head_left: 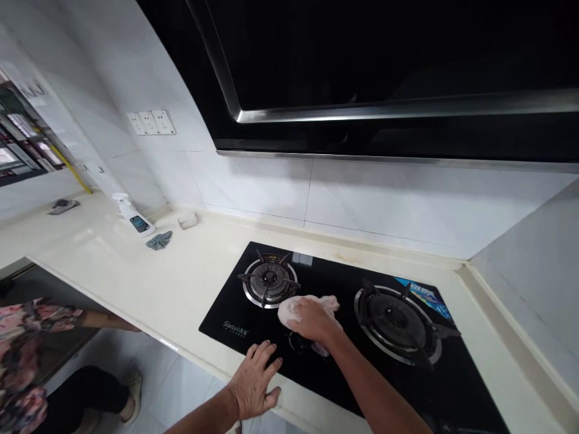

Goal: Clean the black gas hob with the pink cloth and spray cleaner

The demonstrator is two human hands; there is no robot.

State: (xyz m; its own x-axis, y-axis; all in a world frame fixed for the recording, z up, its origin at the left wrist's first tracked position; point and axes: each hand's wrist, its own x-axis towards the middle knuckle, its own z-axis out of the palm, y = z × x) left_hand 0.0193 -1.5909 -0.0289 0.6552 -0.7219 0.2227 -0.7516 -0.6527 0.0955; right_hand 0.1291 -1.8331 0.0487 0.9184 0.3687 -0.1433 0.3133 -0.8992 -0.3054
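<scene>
Right hand (pixel 312 319): laid palm-down and closed over a pale cloth (pixel 294 308), which is pressed onto the black glass hob (pixel 335 367) between the two burners; crumpled folds of the cloth are seen past the fingers and under the wrist. Left hand (pixel 253 380): spread flat with fingers open, nothing held, rested on the front edge of the hob where it meets the cream countertop (pixel 181 283). Left burner (pixel 270 280): fitted with a metal ring and pan support, just beside the cloth. Right burner (pixel 398 322): darker, set well apart from the hand, with a blue sticker (pixel 425 295) at its far side. Spray bottle (pixel 133 216), grey rag (pixel 159 240) and small white dish (pixel 187 220): grouped at the back left of the countertop. Wall sockets (pixel 151 122): mounted on the white tiled wall above them. Black extractor hood (pixel 384 72): hung over the hob. Another person (pixel 31 355), in a floral sleeve, is seen at lower left.
</scene>
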